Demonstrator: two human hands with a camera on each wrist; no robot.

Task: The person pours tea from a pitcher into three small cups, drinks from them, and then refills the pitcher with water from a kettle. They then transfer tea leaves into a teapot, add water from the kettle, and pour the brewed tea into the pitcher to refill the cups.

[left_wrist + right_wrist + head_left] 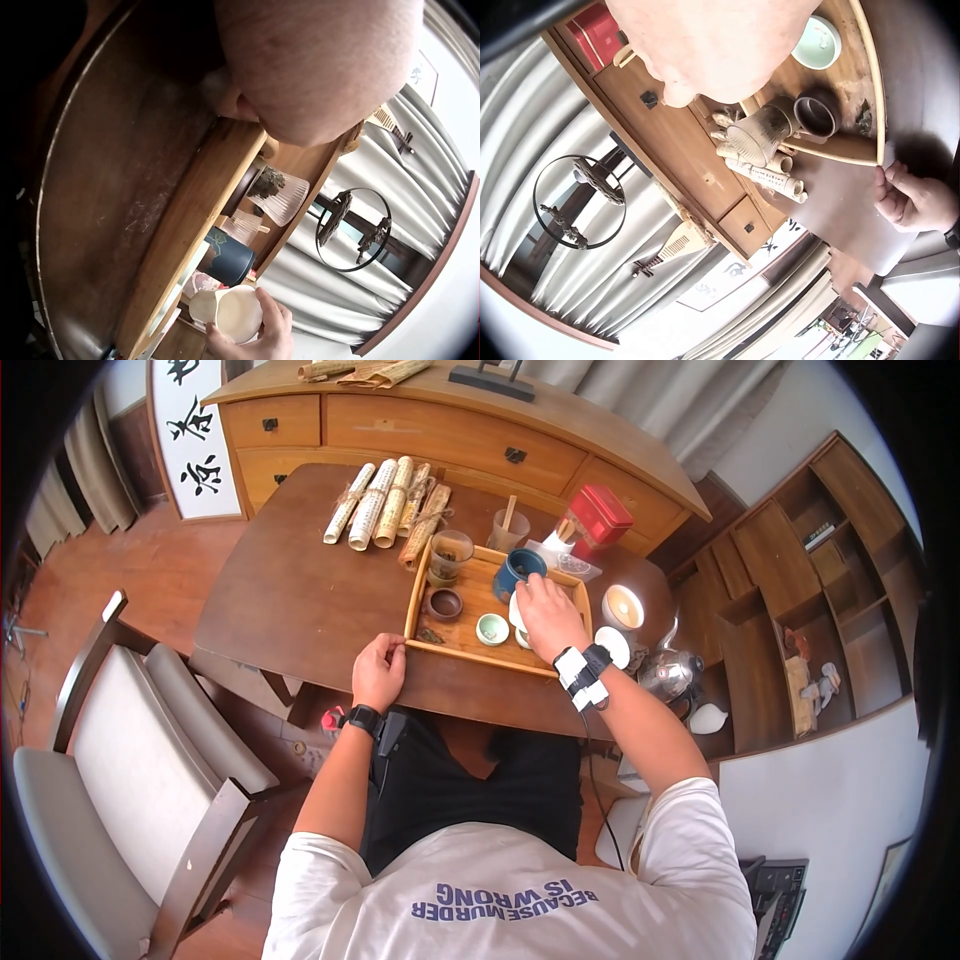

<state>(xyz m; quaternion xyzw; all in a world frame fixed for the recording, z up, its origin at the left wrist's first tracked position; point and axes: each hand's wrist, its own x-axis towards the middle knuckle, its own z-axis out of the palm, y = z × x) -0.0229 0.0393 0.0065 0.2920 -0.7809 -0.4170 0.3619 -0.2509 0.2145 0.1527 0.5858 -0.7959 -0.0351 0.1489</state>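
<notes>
My right hand [548, 618] [264, 337] grips a white cup [517, 610] [240, 313] with thumb and fingers, beside a dark blue canister [520, 568] [229, 260] on the wooden tray [480, 651]. At the tray's near left corner, my left hand [380, 672] [919, 202] pinches the edge between thumb and finger, other fingers curled. A pale green cup [492, 629] [816, 46], a brown bowl [444, 603] [817, 115] and a ribbed glass [450, 556] [280, 196] stand in the tray. Dark leaves [430, 635] lie near its left corner.
Tied paper rolls [372, 505] lie at the table's back left. Behind the tray stand a glass [508, 530] and a red box [600, 517]. Right of it are a bowl [622, 607], a white lid or dish [611, 647] and a metal kettle [670, 672].
</notes>
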